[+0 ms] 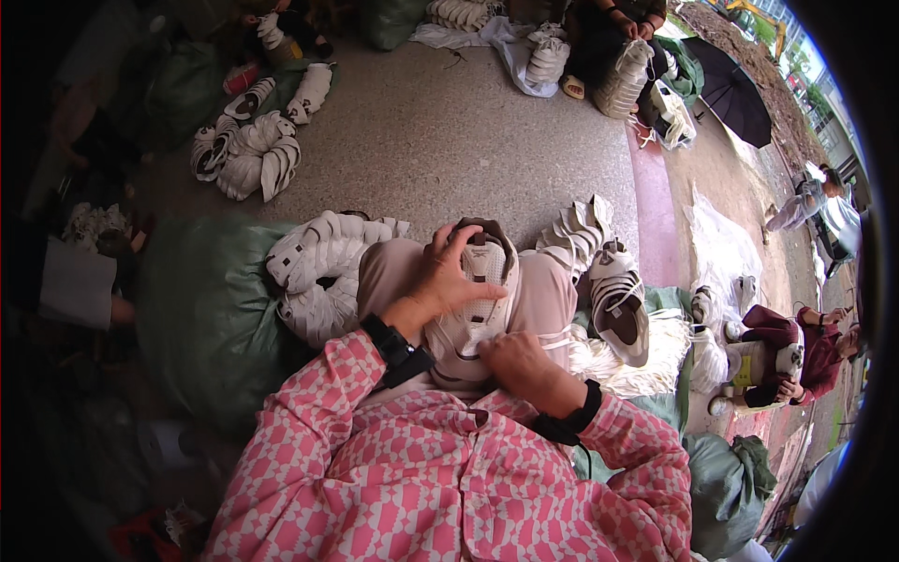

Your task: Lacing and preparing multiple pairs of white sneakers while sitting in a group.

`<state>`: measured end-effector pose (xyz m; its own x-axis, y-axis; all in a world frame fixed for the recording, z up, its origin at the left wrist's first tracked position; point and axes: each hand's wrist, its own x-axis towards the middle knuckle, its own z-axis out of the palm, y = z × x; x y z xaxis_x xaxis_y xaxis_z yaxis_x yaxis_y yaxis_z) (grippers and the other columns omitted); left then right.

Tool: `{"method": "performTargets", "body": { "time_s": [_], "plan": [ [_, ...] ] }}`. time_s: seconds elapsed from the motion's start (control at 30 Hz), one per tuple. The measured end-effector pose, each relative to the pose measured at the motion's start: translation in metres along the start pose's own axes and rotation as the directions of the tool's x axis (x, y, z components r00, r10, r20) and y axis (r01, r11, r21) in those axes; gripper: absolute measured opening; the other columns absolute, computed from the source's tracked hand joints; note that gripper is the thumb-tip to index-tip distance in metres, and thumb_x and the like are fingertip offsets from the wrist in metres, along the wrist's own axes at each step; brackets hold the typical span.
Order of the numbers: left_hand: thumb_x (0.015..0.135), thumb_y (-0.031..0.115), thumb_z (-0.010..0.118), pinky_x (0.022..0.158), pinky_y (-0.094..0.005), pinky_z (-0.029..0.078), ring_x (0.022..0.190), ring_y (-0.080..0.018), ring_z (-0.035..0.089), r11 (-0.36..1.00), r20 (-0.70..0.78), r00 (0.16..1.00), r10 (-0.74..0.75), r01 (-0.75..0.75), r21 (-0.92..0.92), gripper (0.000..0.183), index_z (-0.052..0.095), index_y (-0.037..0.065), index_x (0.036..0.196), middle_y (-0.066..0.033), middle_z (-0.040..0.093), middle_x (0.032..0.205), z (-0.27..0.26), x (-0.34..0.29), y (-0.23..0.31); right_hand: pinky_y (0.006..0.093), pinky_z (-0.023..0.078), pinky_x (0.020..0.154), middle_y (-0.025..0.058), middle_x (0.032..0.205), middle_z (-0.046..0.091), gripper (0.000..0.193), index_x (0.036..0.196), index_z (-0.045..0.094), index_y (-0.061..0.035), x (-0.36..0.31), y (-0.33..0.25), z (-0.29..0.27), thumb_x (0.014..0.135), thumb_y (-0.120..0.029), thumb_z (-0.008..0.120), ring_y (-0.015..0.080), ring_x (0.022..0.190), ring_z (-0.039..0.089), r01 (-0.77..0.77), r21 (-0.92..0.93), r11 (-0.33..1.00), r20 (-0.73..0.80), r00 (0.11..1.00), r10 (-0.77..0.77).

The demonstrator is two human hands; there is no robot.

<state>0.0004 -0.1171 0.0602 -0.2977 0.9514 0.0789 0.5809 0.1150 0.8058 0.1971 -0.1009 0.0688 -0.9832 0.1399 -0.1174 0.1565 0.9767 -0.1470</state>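
A white and beige shoe upper [482,295] with a brown collar lies across my lap, its collar end away from me. My left hand [442,281] grips it from the left, thumb across the front and fingers at the collar. My right hand [526,363] is closed in a pinch beside the near end of the upper. A thin white shoelace [559,339] trails out to the right of this fist; the fingertips themselves are partly hidden. To the right of my knee stands a laced white and brown shoe upper [619,304].
Stacked white uppers [323,258] lie left of my knees, beside a large green sack [211,314]. More nested uppers [581,234] and a bundle of white laces [646,361] are at right. People sit working across the floor [449,122] and at right, near a black umbrella [730,89].
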Motion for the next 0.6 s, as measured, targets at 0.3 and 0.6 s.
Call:
{"method": "performTargets", "body": {
  "time_s": [0.3, 0.6],
  "plan": [
    [0.063, 0.045, 0.082, 0.109, -0.0411, 0.028, 0.135, -0.0387, 0.024, 0.999, 0.15, 0.989, -0.014, 0.02, -0.035, 0.093, 0.036, 0.015, 0.138, -0.0231, 0.022, 0.144, -0.015, 0.002, 0.001, 0.0334, 0.05, 0.061, 0.0087, 0.081, 0.066, 0.007, 0.083, 0.06, -0.0028, -0.027, 0.025, -0.014, 0.079, -0.007, 0.057, 0.0247, 0.071, 0.064, 0.036, 0.384, 0.922, -0.049, 0.999, -0.018],
    [0.088, 0.026, 0.063, 0.104, -0.0333, 0.033, 0.125, -0.0211, 0.041, 0.894, 0.521, 0.785, 0.335, -0.089, -0.44, 0.05, 0.047, 0.003, 0.128, -0.0105, 0.048, 0.127, -0.036, -0.032, 0.093, 0.0163, 0.041, 0.05, 0.0008, 0.081, 0.065, 0.016, 0.1, 0.064, -0.0036, -0.072, 0.004, -0.131, 0.088, 0.003, 0.057, 0.0017, 0.064, 0.055, 0.032, 0.979, 0.199, -0.096, 0.941, 0.323]
  ]
}}
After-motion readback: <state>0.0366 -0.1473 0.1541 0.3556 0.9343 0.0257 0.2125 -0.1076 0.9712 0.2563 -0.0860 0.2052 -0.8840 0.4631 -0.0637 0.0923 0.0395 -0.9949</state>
